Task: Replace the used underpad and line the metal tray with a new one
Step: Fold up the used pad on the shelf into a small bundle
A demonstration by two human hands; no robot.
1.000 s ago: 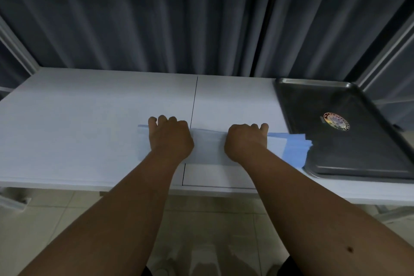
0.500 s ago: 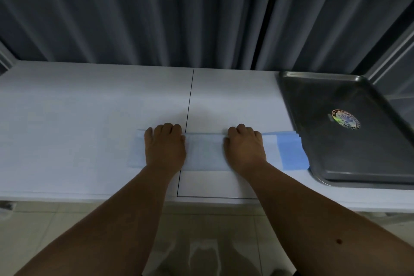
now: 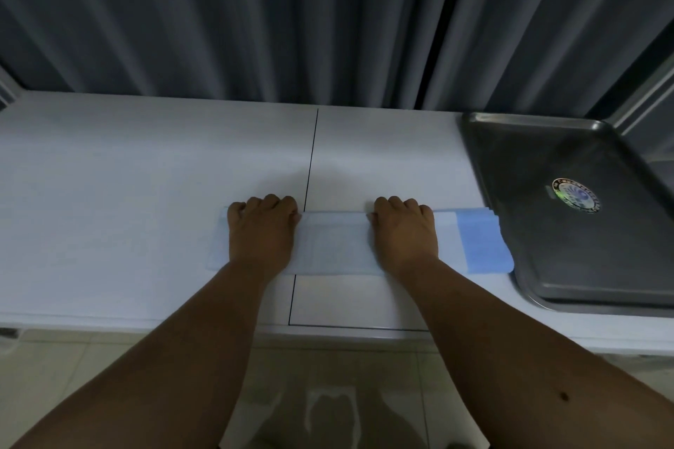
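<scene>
Both hands, left hand [image 3: 260,233] and right hand [image 3: 403,233], seemingly grip the folded underpad's [image 3: 335,246] far edge with curled fingers, beside the metal tray [image 3: 547,266] at frame right.

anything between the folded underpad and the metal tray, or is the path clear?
Nothing visible blocks it. The folded underpad lies on the white table under both hands, its blue right end meeting the metal tray rim. The tray floor shows only a round sticker, stuck flat.
</scene>
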